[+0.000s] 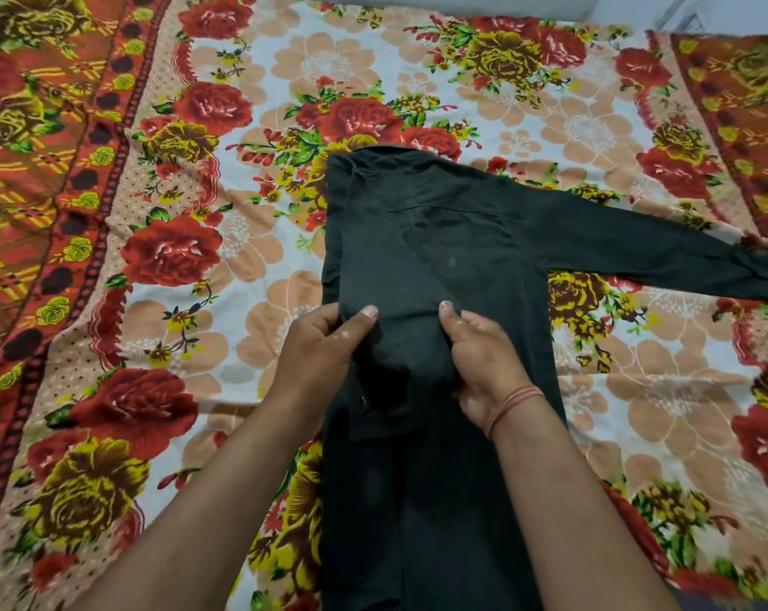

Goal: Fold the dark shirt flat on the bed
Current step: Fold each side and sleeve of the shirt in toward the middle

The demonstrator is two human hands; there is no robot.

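Head view: the dark, long-sleeved cotton-like shirt [439, 240] lies on the floral bedsheet in red, yellow and peach [197, 191], near the middle of the bed, collar at the far end and hem running out of frame at the near edge.

Progress, as judged from the layout: the left side appears already folded inward, giving a straight left edge, and a sleeve-like length of fabric lies along the body between the hands. The right sleeve [664, 262] is not yet folded; it extends flat to the right, cuff near the frame edge. Folding that side in and doubling the body lengthwise remain.

Hand state: the left hand [325, 346] pinches a bunched ridge of shirt fabric, thumb on top. The right hand [479, 359], a thread band on its wrist, grips the same ridge from the right side, fingers curled closed.

Fabric condition: matte, soft, lightly creased, a faint pale smudge mid-body.
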